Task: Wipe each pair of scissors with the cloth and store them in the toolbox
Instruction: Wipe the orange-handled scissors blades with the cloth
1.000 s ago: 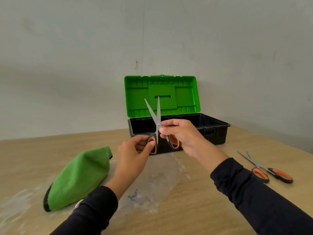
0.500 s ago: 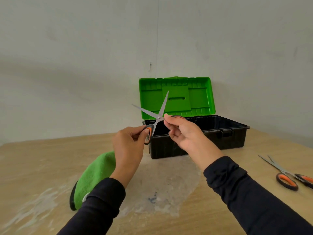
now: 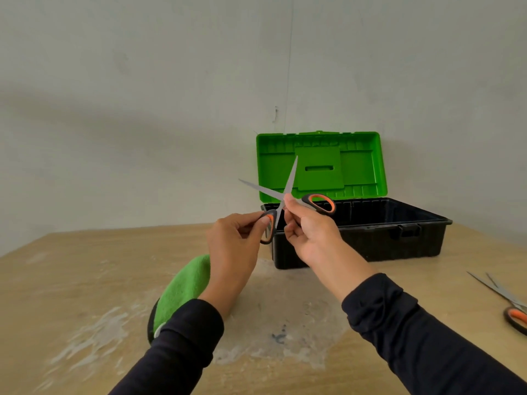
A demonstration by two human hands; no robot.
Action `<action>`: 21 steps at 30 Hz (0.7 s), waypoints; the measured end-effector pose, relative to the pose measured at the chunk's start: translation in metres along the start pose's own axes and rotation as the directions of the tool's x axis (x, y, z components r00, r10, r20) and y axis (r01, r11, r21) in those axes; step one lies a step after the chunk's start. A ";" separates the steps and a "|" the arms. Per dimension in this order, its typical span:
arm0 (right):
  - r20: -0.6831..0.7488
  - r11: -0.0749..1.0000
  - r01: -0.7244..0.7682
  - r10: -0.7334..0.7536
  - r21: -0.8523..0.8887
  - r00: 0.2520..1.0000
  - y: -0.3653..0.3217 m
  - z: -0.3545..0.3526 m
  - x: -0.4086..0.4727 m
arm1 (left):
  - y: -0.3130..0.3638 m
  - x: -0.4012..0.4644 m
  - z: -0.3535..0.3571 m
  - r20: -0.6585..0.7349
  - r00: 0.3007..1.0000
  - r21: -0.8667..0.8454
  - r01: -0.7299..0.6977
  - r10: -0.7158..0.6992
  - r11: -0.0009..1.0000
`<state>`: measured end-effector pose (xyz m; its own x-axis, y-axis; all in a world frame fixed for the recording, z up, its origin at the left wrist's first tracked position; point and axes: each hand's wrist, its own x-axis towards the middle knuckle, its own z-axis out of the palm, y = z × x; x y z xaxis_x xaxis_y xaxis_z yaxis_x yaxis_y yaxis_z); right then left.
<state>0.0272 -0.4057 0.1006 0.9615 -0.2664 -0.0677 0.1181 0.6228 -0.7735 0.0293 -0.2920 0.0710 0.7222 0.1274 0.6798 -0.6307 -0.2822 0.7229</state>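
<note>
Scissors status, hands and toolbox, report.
Both hands, left and right, gripping the open scissors, blades spread. Cloth on table, untouched. Toolbox open, path clear. Second scissors waiting at right edge.

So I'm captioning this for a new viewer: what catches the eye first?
The open scissors, held mid-frame by the left hand and right hand. Behind them, the black toolbox stands with its green lid up; a green cloth lies lower left.

No readable text, label, brand, number or sign showed on anything in view; every visible surface was plain and unmarked.
</note>
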 end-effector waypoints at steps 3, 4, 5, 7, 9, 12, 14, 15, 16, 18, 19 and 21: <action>-0.003 0.997 0.046 -0.046 -0.056 0.999 0.000 0.005 0.000 | 0.000 -0.002 -0.017 0.048 0.997 0.132 -0.068 0.062 0.989; -0.006 0.995 0.067 -0.068 -0.075 0.998 -0.001 0.005 0.001 | -0.002 -0.003 -0.024 0.064 0.993 0.193 -0.112 0.101 0.975; -0.009 0.990 0.099 -0.100 -0.100 0.995 -0.002 0.004 0.002 | -0.005 -0.005 -0.032 0.086 0.987 0.251 -0.156 0.138 0.955; 0.011 0.961 0.192 -0.194 -0.197 0.981 -0.002 0.000 0.006 | -0.011 -0.008 -0.047 0.142 0.972 0.337 -0.227 0.189 0.914; 0.065 0.897 0.293 -0.288 -0.331 0.955 -0.001 -0.007 0.010 | -0.019 -0.012 -0.059 0.212 0.958 0.412 -0.269 0.196 0.871; 0.162 0.775 0.409 -0.380 -0.482 0.911 -0.004 -0.016 0.011 | -0.031 -0.013 -0.067 0.309 0.943 0.514 -0.277 0.127 0.812; 0.242 0.674 0.463 -0.400 -0.576 0.884 -0.009 -0.020 0.009 | -0.034 -0.011 -0.068 0.334 0.937 0.545 -0.277 0.098 0.791; 0.279 0.629 0.482 -0.399 -0.610 0.874 -0.012 -0.021 0.009 | -0.034 -0.010 -0.068 0.333 0.938 0.543 -0.275 0.096 0.793; 0.309 0.595 0.496 -0.394 -0.632 0.866 -0.014 -0.022 0.009 | -0.033 -0.009 -0.069 0.322 0.941 0.530 -0.267 0.100 0.805; 0.353 0.552 0.510 -0.371 -0.660 0.859 -0.014 -0.024 0.010 | -0.031 -0.007 -0.070 0.267 0.958 0.485 -0.226 0.104 0.845; 0.370 0.542 0.512 -0.355 -0.666 0.858 -0.014 -0.025 0.011 | -0.029 -0.007 -0.070 0.234 0.968 0.454 -0.196 0.095 0.869; 0.396 0.545 0.518 -0.334 -0.659 0.856 -0.010 -0.026 0.013 | -0.028 -0.005 -0.070 0.188 0.981 0.389 -0.128 0.058 0.913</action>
<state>0.0318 -0.4346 0.0914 0.8814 -0.1448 0.4497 0.3985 -0.2834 -0.8723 0.0234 -0.2178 0.0559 0.7251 -0.0698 0.6851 -0.5576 -0.6432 0.5247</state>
